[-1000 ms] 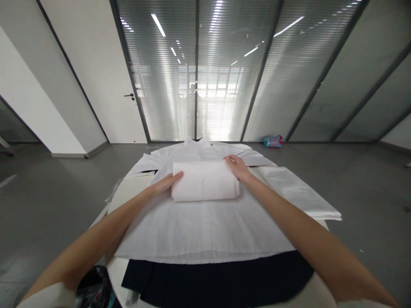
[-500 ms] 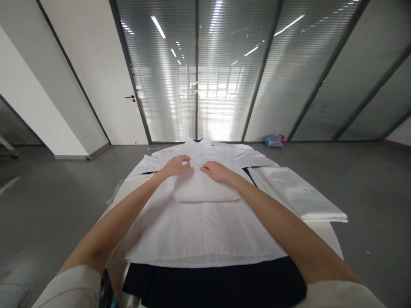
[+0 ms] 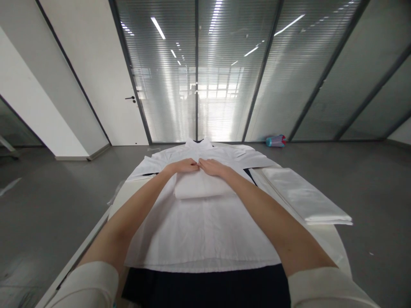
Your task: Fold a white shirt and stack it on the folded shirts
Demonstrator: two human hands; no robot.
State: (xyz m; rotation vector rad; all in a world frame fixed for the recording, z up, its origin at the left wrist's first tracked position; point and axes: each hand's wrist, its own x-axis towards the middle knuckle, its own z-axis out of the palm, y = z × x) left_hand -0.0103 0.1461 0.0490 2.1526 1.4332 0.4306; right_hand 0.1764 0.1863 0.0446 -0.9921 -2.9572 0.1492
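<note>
Glass partition walls with drawn blinds [image 3: 224,85] closed off the far side of the room, grey floor [image 3: 48,205] all round. White surface [image 3: 334,239] stood in the middle, its edge showing beyond the cloth.

Landmark: white shirt [image 3: 199,231], spread flat across the surface, collar at the far end. Dark garment [image 3: 205,286] lay beneath the shirt, showing past its near hem. Flat stack of white cloth [image 3: 305,196] sat right of the shirt, just beside it. Folded white cloth [image 3: 201,187] rested on the shirt's chest, below the collar.

Left hand [image 3: 185,166] lay palm down on the far edge of the folded cloth, fingers flat, grip released, pressing rather than clasping. Right hand [image 3: 212,167] lay the same way just beside it, fingertips of the two hands almost meeting, grip likewise loose and flat on the cloth.

Small blue and red object [image 3: 275,140] lay on the floor beyond the shirt, by the glass; too small to identify.
</note>
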